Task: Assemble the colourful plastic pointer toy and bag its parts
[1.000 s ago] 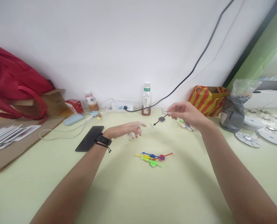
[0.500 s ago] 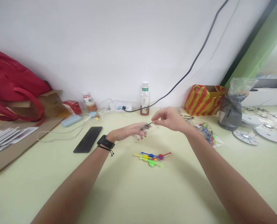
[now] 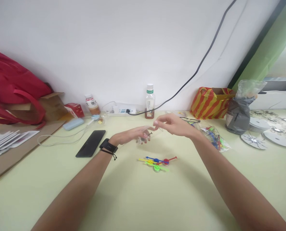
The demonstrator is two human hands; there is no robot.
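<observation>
My left hand (image 3: 133,133), with a black watch on its wrist, is closed around a small crinkled clear plastic bag (image 3: 140,140) with dark pieces in it. A short dark piece shows by its fingertips. Close on the right, my right hand (image 3: 173,124) is pinched, its fingertips nearly meeting the left ones. Something pale and see-through shows under them, too blurred to name. Below the hands, several plastic arrow spinners, among them a blue arrow (image 3: 156,160), a red arrow (image 3: 166,161) and a green arrow (image 3: 156,167), lie in a loose pile with a yellow one.
A black phone (image 3: 91,143) lies left of my left wrist. Behind the hands stand a tea bottle (image 3: 150,102) and a power strip (image 3: 123,110). To the right are a bag of coloured pieces (image 3: 213,138), a striped bag (image 3: 211,102) and white discs (image 3: 277,138).
The dark thin piece that stretched between both hands now shows only by my left fingertips. My right hand has dipped slightly. The spinner pile has not moved.
</observation>
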